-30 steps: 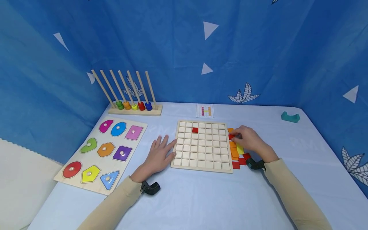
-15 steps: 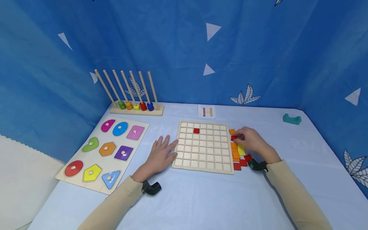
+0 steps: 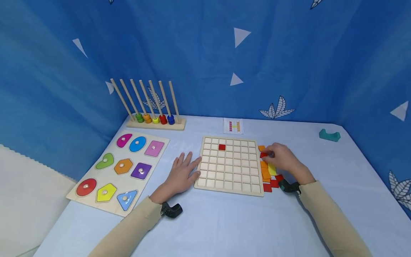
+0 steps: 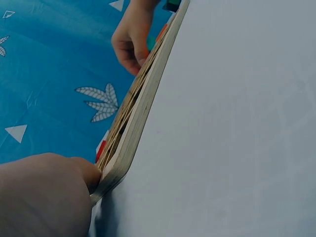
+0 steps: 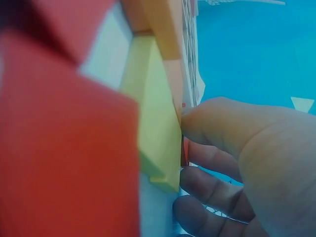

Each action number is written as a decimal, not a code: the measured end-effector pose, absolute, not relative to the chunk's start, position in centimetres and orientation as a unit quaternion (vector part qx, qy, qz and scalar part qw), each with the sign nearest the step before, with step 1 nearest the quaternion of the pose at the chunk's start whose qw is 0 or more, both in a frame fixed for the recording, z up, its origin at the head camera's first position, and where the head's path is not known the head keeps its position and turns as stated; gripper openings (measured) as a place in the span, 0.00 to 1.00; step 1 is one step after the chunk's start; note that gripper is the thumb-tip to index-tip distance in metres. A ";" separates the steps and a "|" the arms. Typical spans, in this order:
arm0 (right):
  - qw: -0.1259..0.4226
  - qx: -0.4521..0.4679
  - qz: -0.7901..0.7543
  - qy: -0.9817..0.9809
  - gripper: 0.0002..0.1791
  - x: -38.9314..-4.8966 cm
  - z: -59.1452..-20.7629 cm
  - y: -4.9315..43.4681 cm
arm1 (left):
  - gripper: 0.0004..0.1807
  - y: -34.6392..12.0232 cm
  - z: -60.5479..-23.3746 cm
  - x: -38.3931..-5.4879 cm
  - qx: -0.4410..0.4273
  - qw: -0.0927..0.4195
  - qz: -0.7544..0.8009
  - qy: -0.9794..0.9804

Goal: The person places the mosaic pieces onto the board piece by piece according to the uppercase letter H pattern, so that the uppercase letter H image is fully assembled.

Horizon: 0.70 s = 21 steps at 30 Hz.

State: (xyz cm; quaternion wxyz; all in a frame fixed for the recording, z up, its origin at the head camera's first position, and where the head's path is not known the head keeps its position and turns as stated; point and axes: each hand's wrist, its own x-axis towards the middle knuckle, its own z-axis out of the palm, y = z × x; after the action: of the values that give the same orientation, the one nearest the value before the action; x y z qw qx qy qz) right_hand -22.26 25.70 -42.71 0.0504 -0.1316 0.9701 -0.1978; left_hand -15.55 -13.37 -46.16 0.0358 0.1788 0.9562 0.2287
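I read step as tile pick-up. R hand (image 3: 284, 159), right of frame ctr, pinching red tile (image 3: 263, 155) beside board (image 3: 229, 166); L hand (image 3: 179, 175) flat, touching board's left edge, grasping nil. Next prob. needs clean lift past yellow tile (image 3: 272, 170).

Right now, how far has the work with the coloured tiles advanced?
Done: one red tile sits in the gridded wooden board. In hand: the right hand seemingly pinches another red tile beside the board. Probably left: filling more cells, as the pattern card shows several colours and orange tiles lie loose.
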 end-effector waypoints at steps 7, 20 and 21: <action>0.057 -0.131 -0.189 0.972 0.20 -22.3 -42.6 25.9 | 0.31 -13.1 -46.0 -15.5 0.180 0.025 0.241 0.953; 0.077 -0.123 -0.196 0.970 0.21 -22.4 -41.9 25.9 | 0.32 -13.3 -45.8 -15.6 0.187 0.033 0.233 0.954; 0.079 -0.125 -0.198 0.969 0.21 -22.4 -41.9 25.9 | 0.32 -13.3 -45.8 -15.6 0.187 0.032 0.232 0.954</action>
State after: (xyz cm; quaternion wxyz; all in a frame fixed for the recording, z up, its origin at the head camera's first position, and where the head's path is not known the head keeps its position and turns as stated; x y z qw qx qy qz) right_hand -22.37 25.92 -41.87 0.0788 -0.1246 0.9690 -0.1982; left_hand -15.63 -13.29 -45.83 0.0324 0.1870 0.9539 0.2323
